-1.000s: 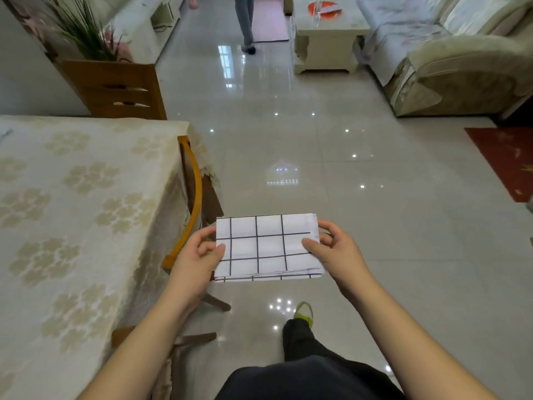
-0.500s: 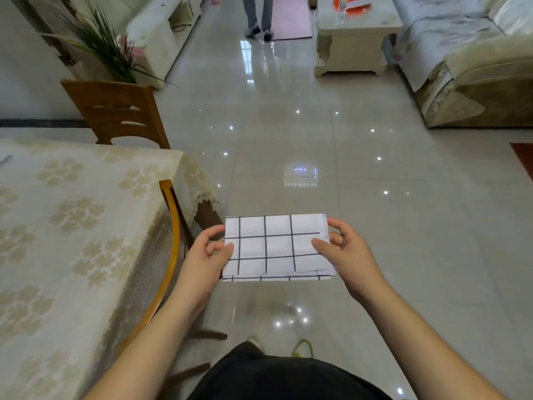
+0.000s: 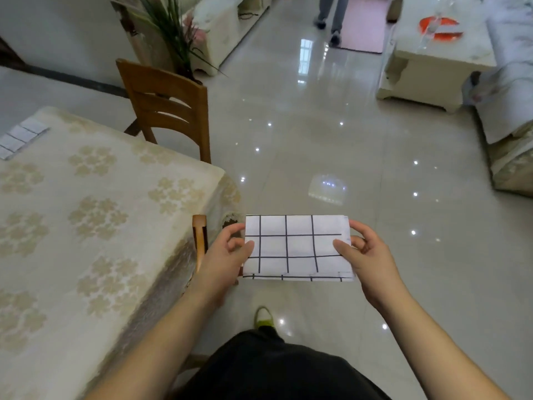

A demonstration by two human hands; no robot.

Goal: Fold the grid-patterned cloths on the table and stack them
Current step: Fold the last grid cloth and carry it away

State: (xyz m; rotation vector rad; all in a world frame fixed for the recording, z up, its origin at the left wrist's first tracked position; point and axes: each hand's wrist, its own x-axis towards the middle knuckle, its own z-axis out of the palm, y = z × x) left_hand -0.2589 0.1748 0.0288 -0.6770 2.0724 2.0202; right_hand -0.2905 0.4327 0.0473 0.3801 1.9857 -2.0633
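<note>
Person's legs: dark trousers (image 3: 277, 368) fill the bottom of the view, with one yellow-green shoe (image 3: 264, 317) on the floor just ahead of them, right of the table.
Left hand: the left hand (image 3: 223, 259) pinches the left edge of the folded cloth, thumb on top and fingers curled under it, just off the table's near right corner.
Right hand: the right hand (image 3: 367, 255) pinches the cloth's right edge the same way, thumb lying on its top face.
Folded cloth: the white, black-gridded folded cloth (image 3: 297, 248) is held flat and level in the air between both hands, over the tiled floor (image 3: 346, 145) right of the table, not touching it.
Table: the table (image 3: 86, 226) wears a cream flower-patterned cover.
Second cloth: another grid-patterned cloth (image 3: 20, 137) lies flat at the table's far left edge, partly cut off.
Chair: a wooden chair (image 3: 170, 105) stands at the table's far end.
Beyond the table: a potted plant (image 3: 170, 27), a pale coffee table (image 3: 435, 59), and a second person's legs (image 3: 331, 13).
</note>
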